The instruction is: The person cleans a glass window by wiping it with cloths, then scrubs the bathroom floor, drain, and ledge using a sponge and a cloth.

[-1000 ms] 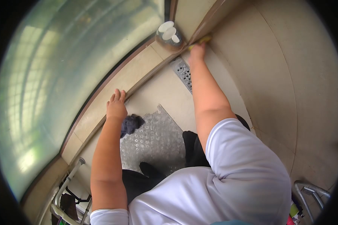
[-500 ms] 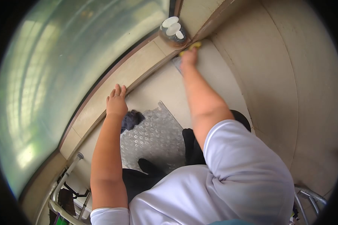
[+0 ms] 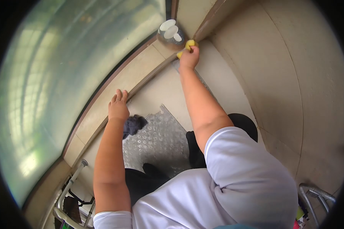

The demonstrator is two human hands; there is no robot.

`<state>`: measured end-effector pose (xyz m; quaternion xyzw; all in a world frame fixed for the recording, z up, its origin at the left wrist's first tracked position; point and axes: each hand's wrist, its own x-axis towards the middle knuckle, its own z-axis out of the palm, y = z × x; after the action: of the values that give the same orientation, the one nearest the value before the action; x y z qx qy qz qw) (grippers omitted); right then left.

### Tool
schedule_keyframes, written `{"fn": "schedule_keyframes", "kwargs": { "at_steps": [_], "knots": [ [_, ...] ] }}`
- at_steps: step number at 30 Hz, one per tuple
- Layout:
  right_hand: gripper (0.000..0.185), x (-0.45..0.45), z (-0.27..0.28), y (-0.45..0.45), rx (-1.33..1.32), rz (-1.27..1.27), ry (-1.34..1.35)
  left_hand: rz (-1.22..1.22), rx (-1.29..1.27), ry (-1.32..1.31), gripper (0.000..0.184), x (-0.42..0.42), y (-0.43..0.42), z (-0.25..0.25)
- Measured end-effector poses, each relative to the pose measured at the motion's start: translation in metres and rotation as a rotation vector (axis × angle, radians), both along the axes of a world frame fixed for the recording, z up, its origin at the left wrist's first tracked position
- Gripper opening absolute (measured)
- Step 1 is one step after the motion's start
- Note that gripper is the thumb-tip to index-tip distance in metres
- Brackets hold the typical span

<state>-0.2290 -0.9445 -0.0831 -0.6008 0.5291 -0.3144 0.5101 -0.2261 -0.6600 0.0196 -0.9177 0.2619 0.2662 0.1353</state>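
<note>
yellow sponge (image 3: pixel 191 44) sat gripped in your right hand (image 3: pixel 190 58), the fingers curled around it, at the far end of the ledge (image 3: pixel 141 63), by its inner edge and just beside a rounded container (image 3: pixel 172 41). your left hand (image 3: pixel 119 107) rested farther back along that same edge, fingers slightly spread. near your left wrist, a dark cloth (image 3: pixel 134 126) lay at the left edge of the grey dimpled mat (image 3: pixel 158 139) on the floor (image 3: pixel 164 91).
</note>
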Motion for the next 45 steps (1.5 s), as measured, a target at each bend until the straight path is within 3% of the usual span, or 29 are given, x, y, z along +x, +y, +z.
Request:
{"fn": "schedule_keyframes", "kwargs": {
  "at_steps": [3, 6, 10, 13, 16, 17, 20, 24, 25, 26, 28, 30, 31, 32, 33, 35, 38, 39, 40, 42, 44, 45],
  "knots": [
    [0.020, 0.007, 0.043, -0.013, -0.018, -0.075, -0.176, -0.007, 0.005, 0.002, 0.060, 0.001, 0.004, 0.000],
    [0.018, 0.004, 0.027, -0.015, -0.145, -0.221, -0.117, -0.010, -0.003, 0.008, 0.060, -0.001, 0.003, 0.000],
    [0.025, -0.018, 0.010, -0.042, 0.044, -0.455, -0.300, -0.013, -0.023, 0.012, 0.059, 0.002, 0.006, 0.000],
    [0.029, 0.017, 0.065, -0.035, -0.328, -0.206, -0.237, -0.025, -0.038, -0.014, 0.058, 0.000, 0.007, -0.001],
    [0.031, 0.010, 0.047, -0.037, -0.430, -0.087, -0.055, -0.034, -0.045, -0.043, 0.057, -0.002, 0.010, -0.006],
    [0.032, 0.001, 0.025, -0.036, -0.384, -0.005, 0.064, -0.035, -0.047, -0.041, 0.057, 0.001, 0.008, -0.004],
    [0.025, -0.024, -0.041, -0.026, 0.036, 0.343, 0.084, -0.038, -0.043, -0.041, 0.055, 0.000, 0.005, 0.002],
    [0.041, -0.027, 0.023, 0.092, 0.370, 0.333, 0.026, -0.053, -0.073, -0.071, 0.062, -0.001, 0.012, -0.007],
    [0.044, -0.031, -0.030, 0.149, 0.359, 0.390, 0.002, -0.061, -0.099, -0.092, 0.066, 0.001, 0.013, -0.009],
    [0.050, -0.039, -0.004, 0.200, 0.277, 0.701, 0.251, -0.050, -0.105, -0.087, 0.065, 0.002, 0.014, -0.010],
    [0.044, -0.043, 0.027, 0.269, 0.987, 0.561, -0.322, -0.023, -0.123, -0.075, 0.064, 0.003, 0.015, -0.014],
    [0.035, -0.038, 0.001, 0.249, 0.924, 0.543, -0.084, -0.032, -0.123, -0.021, 0.062, 0.007, 0.018, -0.005],
    [0.027, -0.036, -0.012, 0.223, 0.681, 0.537, 0.005, -0.036, -0.128, -0.001, 0.061, 0.008, 0.018, -0.001],
    [0.017, -0.033, -0.036, 0.195, 0.636, 0.233, -0.120, -0.023, -0.157, -0.029, 0.056, 0.005, 0.019, -0.005],
    [0.015, -0.029, -0.041, 0.153, 0.654, 0.150, -0.290, -0.008, -0.187, -0.062, 0.052, 0.003, 0.021, -0.012],
    [0.016, -0.015, -0.031, 0.095, 0.528, 0.063, -0.269, 0.027, -0.249, -0.088, 0.046, -0.002, 0.024, -0.016],
    [0.018, -0.011, -0.022, 0.143, 0.528, -0.037, -0.261, 0.047, -0.359, -0.137, 0.059, -0.007, 0.031, -0.020],
    [0.022, -0.013, -0.029, 0.179, 0.537, 0.061, -0.177, 0.071, -0.390, -0.152, 0.057, -0.012, 0.031, -0.020],
    [0.022, -0.018, -0.032, 0.204, 0.775, 0.207, -0.232, 0.094, -0.417, -0.169, 0.055, -0.018, 0.032, -0.021],
    [0.023, -0.040, 0.000, 0.255, 1.277, 0.516, -0.307, 0.388, -0.925, -0.174, 0.035, -0.038, 0.046, -0.028],
    [0.022, -0.041, -0.036, 0.253, 1.355, 0.755, -0.229, 0.733, -0.989, -0.275, 0.029, -0.069, 0.065, -0.026],
    [0.020, -0.039, -0.007, 0.252, 1.368, 0.605, -0.094, 0.941, -0.963, -0.297, 0.030, -0.078, 0.075, -0.038]
  ]
}}
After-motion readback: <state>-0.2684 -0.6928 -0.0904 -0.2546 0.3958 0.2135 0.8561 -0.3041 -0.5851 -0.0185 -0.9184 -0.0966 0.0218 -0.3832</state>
